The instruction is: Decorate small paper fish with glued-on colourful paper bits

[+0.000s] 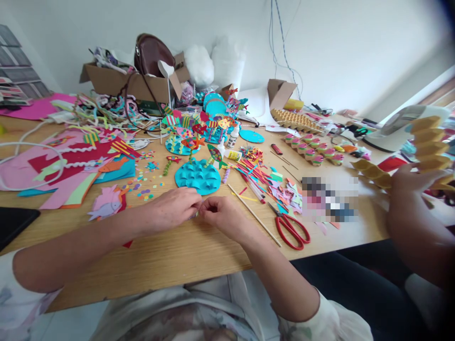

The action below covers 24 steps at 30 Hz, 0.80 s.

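Observation:
My left hand and my right hand meet just above the wooden table, fingers pinched together. A tiny pale piece shows between the fingertips, too small and too covered to name. Right behind them lies a blue oval paper base with rows of curled scallops. A paper fish and an orange paper fish stand up by its far edge. To the left of my hands are pink and lilac paper fish cutouts. A thin wooden stick and red-handled scissors lie to the right.
Glue bottles stand behind the base, near finished paper-fish pieces. Coloured paper sheets cover the left; paper strips and scraps lie right. A co-worker's hand holds yellow egg-carton-like pieces at the far right.

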{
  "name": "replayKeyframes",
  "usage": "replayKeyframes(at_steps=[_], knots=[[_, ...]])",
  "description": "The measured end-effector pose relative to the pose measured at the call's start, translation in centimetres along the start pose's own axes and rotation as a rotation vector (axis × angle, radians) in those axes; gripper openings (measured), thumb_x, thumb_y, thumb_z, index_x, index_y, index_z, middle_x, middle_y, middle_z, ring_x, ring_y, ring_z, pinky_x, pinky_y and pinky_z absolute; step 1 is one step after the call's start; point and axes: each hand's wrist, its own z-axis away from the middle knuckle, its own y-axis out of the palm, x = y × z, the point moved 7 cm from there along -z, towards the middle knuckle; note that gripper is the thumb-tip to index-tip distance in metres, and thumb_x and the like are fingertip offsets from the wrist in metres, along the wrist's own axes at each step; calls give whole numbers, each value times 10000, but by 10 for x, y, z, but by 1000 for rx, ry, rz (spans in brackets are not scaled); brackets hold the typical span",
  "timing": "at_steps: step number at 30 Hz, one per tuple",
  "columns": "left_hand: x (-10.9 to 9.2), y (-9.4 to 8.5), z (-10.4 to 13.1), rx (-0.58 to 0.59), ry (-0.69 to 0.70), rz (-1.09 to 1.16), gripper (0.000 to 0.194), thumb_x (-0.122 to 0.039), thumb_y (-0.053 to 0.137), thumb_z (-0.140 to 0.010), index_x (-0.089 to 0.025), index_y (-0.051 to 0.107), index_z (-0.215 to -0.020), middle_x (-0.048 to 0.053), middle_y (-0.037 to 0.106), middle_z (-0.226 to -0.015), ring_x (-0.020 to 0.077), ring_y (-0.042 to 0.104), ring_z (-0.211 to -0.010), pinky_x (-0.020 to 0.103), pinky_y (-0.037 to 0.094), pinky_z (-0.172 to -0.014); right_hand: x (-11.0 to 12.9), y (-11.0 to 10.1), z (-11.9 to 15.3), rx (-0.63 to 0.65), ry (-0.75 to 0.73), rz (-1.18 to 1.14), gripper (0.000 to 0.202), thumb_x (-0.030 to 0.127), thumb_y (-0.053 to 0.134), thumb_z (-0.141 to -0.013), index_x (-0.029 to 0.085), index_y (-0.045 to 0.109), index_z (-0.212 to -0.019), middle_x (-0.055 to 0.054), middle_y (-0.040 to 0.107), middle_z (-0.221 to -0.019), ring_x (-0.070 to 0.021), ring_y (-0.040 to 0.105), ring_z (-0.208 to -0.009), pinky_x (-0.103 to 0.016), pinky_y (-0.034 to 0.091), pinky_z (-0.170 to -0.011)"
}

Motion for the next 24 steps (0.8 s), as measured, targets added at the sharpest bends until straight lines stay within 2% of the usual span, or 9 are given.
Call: replayKeyframes(at_steps=[4, 7, 11, 18, 24], knots=[[10, -3, 3, -55, -63, 118, 165, -167, 404, -790, -165, 567, -814, 25, 593, -847, 166, 528, -807, 265, 380, -699, -8, -2, 1, -38, 49, -151, 104, 223, 498, -652, 155, 527, -580, 60, 401, -523, -70, 332, -500, -212, 246, -470], [16, 0, 5, -84, -113, 257, 172, -215, 404, -785, -170, 570, -786, -3, 577, -759, 144, 515, -721, 244, 361, -631, -15, -2, 2, -83, 67, -333, 152, 298, 530, -660, 156, 535, -606, 63, 410, -529, -66, 322, -482, -217, 245, -469], [17, 10, 5, -59, -203, 479, 188, -285, 409, -765, -157, 544, -737, -26, 494, -647, 121, 462, -614, 222, 332, -544, -18, 1, 3, -132, 68, -485, 183, 337, 563, -664, 156, 547, -643, 63, 427, -542, -66, 334, -478, -219, 252, -468], [16, 10, 3, -75, -222, 558, 183, -291, 403, -741, -152, 513, -697, -37, 434, -614, 112, 417, -593, 218, 314, -536, -13, -2, 6, -135, 55, -482, 175, 330, 562, -686, 160, 546, -647, 68, 424, -529, -70, 345, -479, -221, 262, -475], [18, 13, 4, -62, -203, 510, 203, -307, 405, -735, -154, 530, -686, -33, 449, -608, 118, 434, -597, 221, 307, -535, -12, -9, 4, -134, 47, -315, 134, 285, 551, -681, 157, 543, -641, 62, 429, -549, -71, 344, -503, -217, 263, -487]])
